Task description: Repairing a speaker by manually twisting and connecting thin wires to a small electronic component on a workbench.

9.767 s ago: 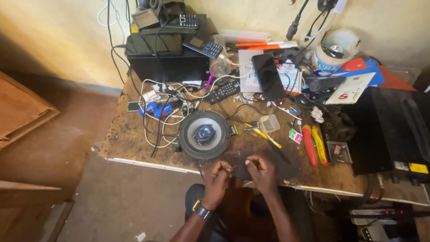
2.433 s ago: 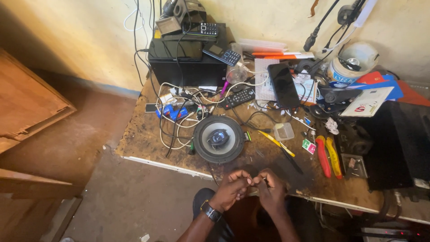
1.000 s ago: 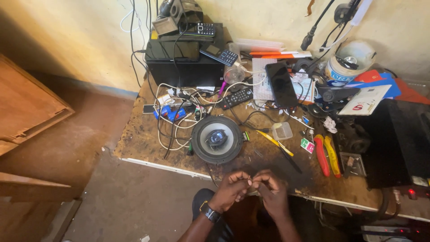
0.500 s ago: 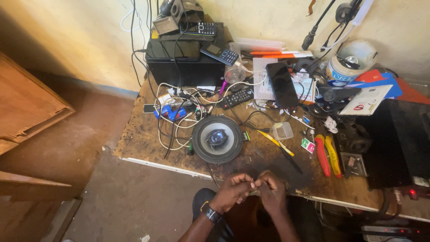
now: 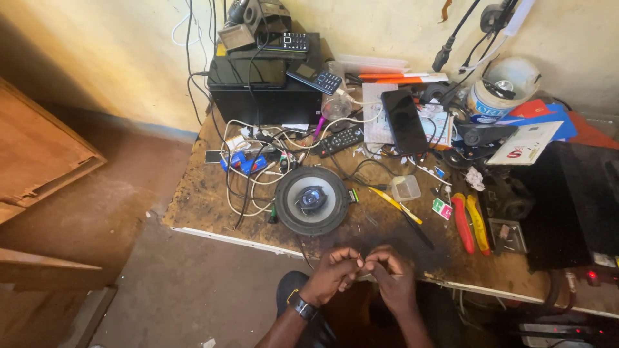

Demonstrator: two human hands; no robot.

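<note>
My left hand point(image 5: 335, 274), with a watch on its wrist, and my right hand point(image 5: 393, 278) meet fingertip to fingertip at the near edge of the wooden workbench point(image 5: 200, 200). Both pinch something thin and small between them, likely a wire; it is too small to tell for sure. A round black speaker point(image 5: 312, 200) lies on the bench just beyond my left hand, with thin wires running from it toward me.
Tangled white and black cables point(image 5: 248, 171), a remote control point(image 5: 341, 139), a dark phone point(image 5: 403, 120), red and yellow pliers point(image 5: 469, 222), a yellow-handled tool point(image 5: 394, 205) and a small clear plastic box point(image 5: 406, 187) crowd the bench. A black box point(image 5: 271, 90) stands at the back, a black case point(image 5: 567, 203) at right.
My hands stay together at the bench edge; the fingers shift slightly. The view has barely moved over the last second.
</note>
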